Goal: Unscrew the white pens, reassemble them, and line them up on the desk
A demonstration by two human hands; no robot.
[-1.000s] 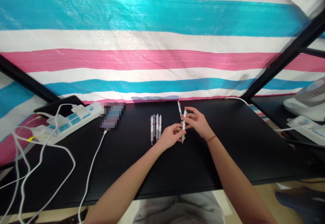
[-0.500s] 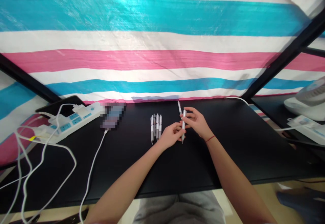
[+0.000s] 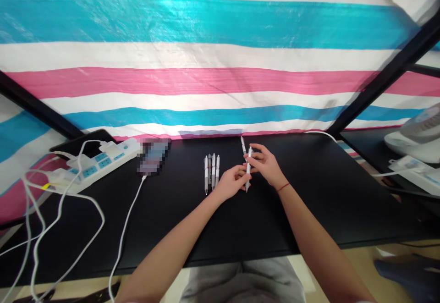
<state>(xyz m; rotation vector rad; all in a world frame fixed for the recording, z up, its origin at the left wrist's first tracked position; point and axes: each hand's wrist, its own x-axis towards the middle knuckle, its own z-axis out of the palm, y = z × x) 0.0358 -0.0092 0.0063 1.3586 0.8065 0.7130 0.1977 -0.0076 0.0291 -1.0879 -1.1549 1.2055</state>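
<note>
Both hands meet over the middle of the black tabletop (image 3: 309, 211), pinched on one white pen (image 3: 248, 169). The left hand (image 3: 231, 183) grips its lower end near the tip, and the right hand (image 3: 266, 164) closes its fingers round the upper barrel, so the pen stands nearly upright, just above the surface. Here is the risk: the pen is thin and held only at the fingertips, so a twist or a pull between the two hands could let it slip and drop. A second pen (image 3: 243, 146) lies just behind the right hand, and a row of four pens (image 3: 211, 171) sits just beside the left; a stray wrist could knock them out of line.
</note>
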